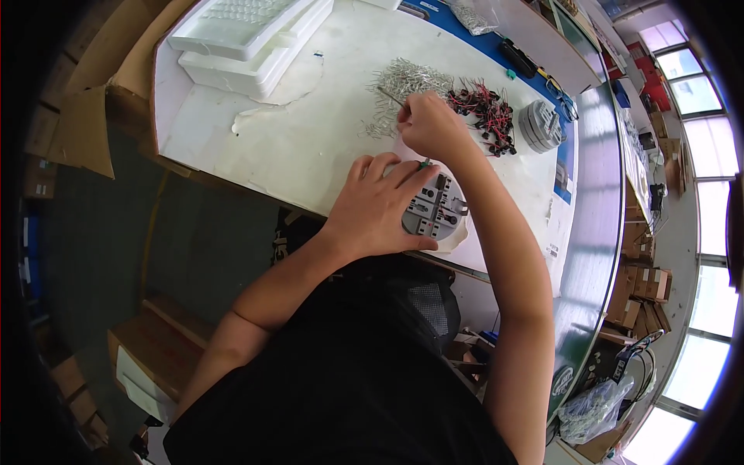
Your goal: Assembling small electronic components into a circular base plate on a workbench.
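Observation:
A round grey fixture with black parts set in its slots lies at the table's near edge. My left hand grips it from the left, thumb along the near side and fingers across the far side. By the left index finger is a small green piece, partly covered. Farther off, my right hand is closed around a thin metal tool; its exact kind is not clear. The tool's tip reaches over a loose pile of small silvery wire-legged parts.
Black parts with red leads are heaped right of the silvery pile. Beyond them stands a second grey round fixture. White foam trays are stacked at the far left. A black-handled tool and a plastic bag lie along the back.

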`<act>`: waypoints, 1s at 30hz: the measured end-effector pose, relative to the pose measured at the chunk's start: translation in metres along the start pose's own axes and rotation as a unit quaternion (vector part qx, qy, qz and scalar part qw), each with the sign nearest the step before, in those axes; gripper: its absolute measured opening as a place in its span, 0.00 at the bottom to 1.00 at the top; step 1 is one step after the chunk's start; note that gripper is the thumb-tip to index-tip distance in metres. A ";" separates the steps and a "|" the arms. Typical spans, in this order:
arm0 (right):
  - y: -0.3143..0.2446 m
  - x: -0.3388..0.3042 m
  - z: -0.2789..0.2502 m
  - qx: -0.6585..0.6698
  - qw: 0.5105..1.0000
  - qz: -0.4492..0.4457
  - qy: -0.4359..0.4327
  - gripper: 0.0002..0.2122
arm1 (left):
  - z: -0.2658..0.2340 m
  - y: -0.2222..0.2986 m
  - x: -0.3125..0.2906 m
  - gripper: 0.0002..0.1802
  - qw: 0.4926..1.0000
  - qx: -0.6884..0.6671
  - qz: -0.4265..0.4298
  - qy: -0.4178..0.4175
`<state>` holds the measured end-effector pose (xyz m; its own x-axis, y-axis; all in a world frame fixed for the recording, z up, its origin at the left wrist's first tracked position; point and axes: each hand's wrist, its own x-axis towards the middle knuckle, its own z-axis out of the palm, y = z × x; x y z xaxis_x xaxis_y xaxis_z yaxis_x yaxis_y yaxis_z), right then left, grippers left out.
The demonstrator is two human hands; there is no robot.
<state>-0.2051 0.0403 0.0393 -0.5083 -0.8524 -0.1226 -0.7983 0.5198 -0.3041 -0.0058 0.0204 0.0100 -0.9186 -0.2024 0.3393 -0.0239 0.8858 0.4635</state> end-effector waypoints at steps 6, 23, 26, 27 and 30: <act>0.018 -0.039 -0.030 0.158 0.985 -0.007 0.062 0.09 | -0.002 -0.001 -0.005 0.59 0.999 -0.040 -0.007 -0.005; 0.045 -0.120 -0.027 0.398 0.905 0.149 -0.006 0.17 | -0.006 0.002 0.000 0.61 0.999 -0.039 -0.019 -0.032; 0.044 -0.119 -0.026 0.402 0.903 0.148 -0.006 0.18 | -0.006 0.002 0.001 0.61 0.998 -0.042 -0.022 -0.034; 0.045 -0.118 -0.026 0.400 0.904 0.149 -0.010 0.18 | -0.006 0.002 0.000 0.61 0.998 -0.041 -0.022 -0.034; 0.045 -0.118 -0.026 0.394 0.906 0.150 -0.019 0.18 | -0.005 0.002 -0.002 0.61 0.999 -0.036 -0.020 -0.028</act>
<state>-0.1889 0.1656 0.0645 -0.6411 -0.6889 -0.3382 -0.1398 0.5382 -0.8312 -0.0023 0.0203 0.0139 -0.9384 -0.2106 0.2740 -0.0336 0.8447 0.5341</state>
